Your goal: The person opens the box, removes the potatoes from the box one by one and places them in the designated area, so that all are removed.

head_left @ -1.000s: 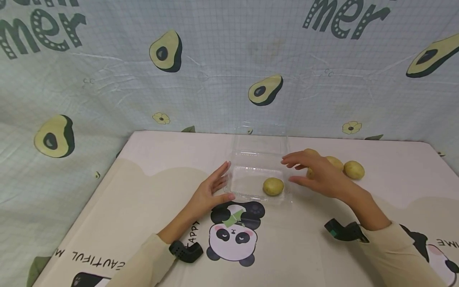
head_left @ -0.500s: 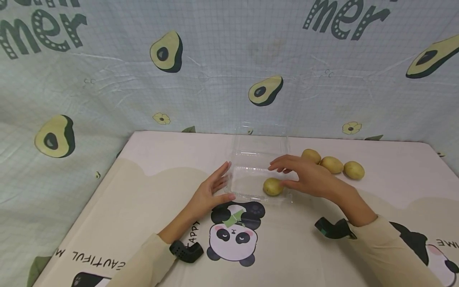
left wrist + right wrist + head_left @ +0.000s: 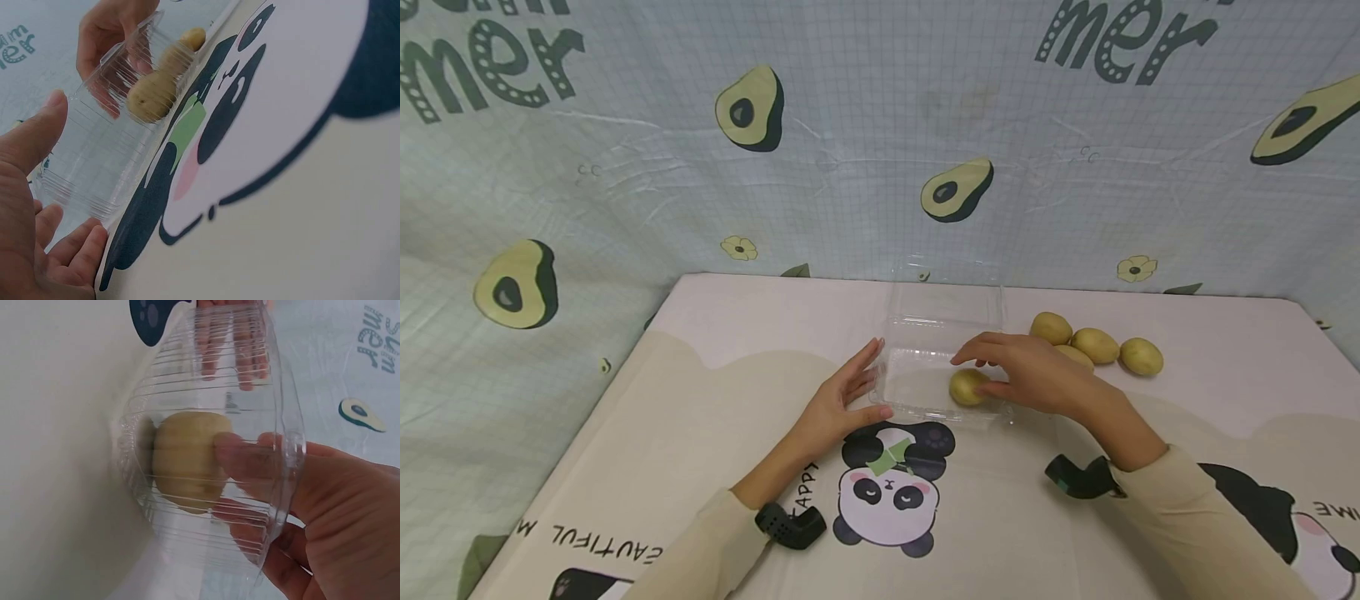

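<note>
A yellow potato (image 3: pixel 966 387) sits in the right part of a clear plastic clamshell box (image 3: pixel 917 383), whose lid (image 3: pixel 946 304) is folded back toward the wall. My right hand (image 3: pixel 1037 371) reaches over the box's right side. In the right wrist view its thumb (image 3: pixel 240 456) lies against the potato (image 3: pixel 190 459), with the other fingers curled close to it behind the clear wall. My left hand (image 3: pixel 835 408) rests beside the box's left side, thumb at the near corner and fingers spread along the edge.
Several more potatoes (image 3: pixel 1095 345) lie grouped on the table (image 3: pixel 760 317) right of the box, partly behind my right hand. A patterned cloth (image 3: pixel 850 125) hangs upright along the table's back edge. A printed panda (image 3: pixel 887 500) marks the table cover in front.
My right hand has moved left and down from beside the box to the potato inside it. The potato has shifted slightly left. My left hand has stayed put.
</note>
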Available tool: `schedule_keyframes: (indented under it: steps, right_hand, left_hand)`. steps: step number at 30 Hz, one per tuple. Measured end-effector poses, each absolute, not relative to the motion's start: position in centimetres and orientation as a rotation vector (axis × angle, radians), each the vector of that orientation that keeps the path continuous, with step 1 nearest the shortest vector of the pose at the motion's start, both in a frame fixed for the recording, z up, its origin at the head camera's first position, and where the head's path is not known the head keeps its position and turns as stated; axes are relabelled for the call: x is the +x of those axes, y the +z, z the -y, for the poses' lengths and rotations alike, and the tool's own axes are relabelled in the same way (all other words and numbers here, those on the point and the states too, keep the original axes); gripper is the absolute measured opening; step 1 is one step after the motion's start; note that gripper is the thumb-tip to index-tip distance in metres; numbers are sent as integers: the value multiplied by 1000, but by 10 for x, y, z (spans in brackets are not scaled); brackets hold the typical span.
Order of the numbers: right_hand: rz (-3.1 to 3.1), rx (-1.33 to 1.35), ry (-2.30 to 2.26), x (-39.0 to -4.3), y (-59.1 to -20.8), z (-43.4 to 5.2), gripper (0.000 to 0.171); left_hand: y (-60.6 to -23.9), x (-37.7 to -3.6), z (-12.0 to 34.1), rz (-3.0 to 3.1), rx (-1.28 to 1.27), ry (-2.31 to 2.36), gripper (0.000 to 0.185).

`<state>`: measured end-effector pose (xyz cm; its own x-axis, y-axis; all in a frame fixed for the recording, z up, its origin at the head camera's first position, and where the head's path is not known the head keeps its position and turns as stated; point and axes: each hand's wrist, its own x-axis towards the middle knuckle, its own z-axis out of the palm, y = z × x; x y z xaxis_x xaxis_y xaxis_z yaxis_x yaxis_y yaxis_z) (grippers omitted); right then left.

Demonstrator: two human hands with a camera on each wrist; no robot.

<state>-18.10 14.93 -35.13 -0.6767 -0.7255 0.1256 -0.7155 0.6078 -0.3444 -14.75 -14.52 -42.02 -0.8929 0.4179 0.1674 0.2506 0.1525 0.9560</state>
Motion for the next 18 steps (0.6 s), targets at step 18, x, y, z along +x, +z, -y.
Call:
schedule_keyframes:
  steps: [18]
  right_hand:
    - [-2863, -1170, -498, -184, -354, -137, 24]
  left_hand:
    - [-418, -147, 144, -2254, 646, 1845, 89]
